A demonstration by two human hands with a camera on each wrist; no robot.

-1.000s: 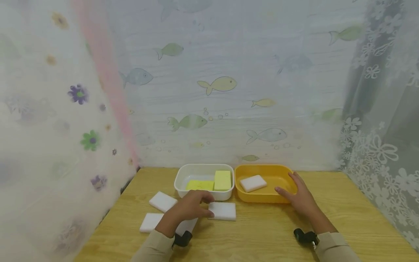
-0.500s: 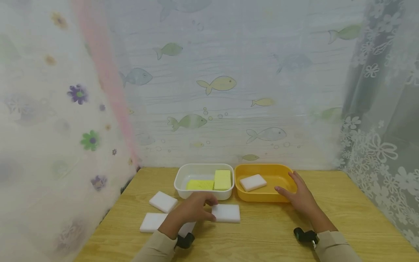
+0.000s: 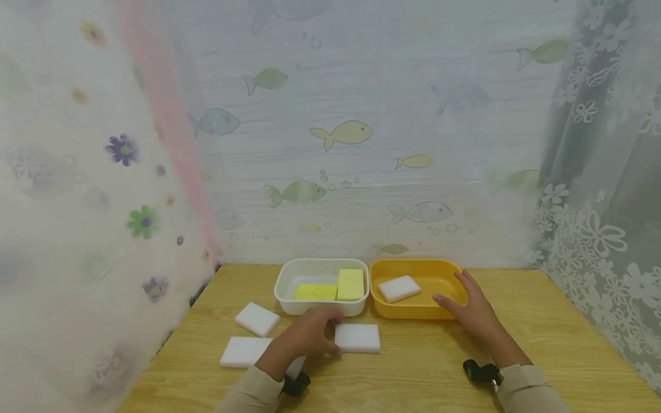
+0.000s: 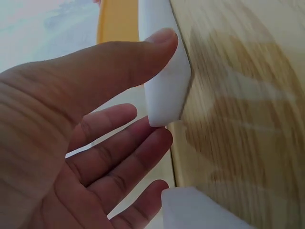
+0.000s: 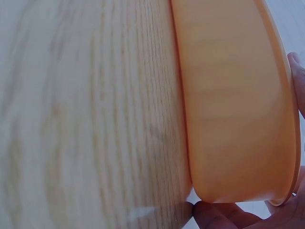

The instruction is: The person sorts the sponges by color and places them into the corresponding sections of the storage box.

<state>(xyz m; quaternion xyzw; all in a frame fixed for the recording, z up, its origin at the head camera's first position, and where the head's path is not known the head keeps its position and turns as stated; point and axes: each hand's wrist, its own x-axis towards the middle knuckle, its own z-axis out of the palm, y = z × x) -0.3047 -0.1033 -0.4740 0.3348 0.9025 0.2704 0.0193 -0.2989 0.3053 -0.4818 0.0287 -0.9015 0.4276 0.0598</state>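
Thumb and fingers of my left hand (image 3: 304, 335) are spread around the left end of a white sponge block (image 3: 358, 338) lying on the table. In the left wrist view the thumb overlaps this white block (image 4: 167, 93), with the other fingers loosely bent beside its end; no firm pinch shows. My right hand (image 3: 477, 312) holds the right front corner of a yellow-orange tub (image 3: 413, 312), thumb over the front rim and fingers along the right side. Inside that tub lies another white sponge block (image 3: 399, 288). The right wrist view shows the tub's outer wall (image 5: 228, 100) and some fingertips.
A white tub (image 3: 281, 298) stands left of the orange one, holding an upright yellow block (image 3: 351, 285) and a flat yellow block (image 3: 315, 292). More white blocks lie at the left: one behind (image 3: 257, 319), one in front (image 3: 242, 352), one partly under the left wrist (image 3: 296, 366).
My left hand has moved slightly right and nearer to me, and the white block at its fingers has shifted the same way. The right hand and both tubs stay put.
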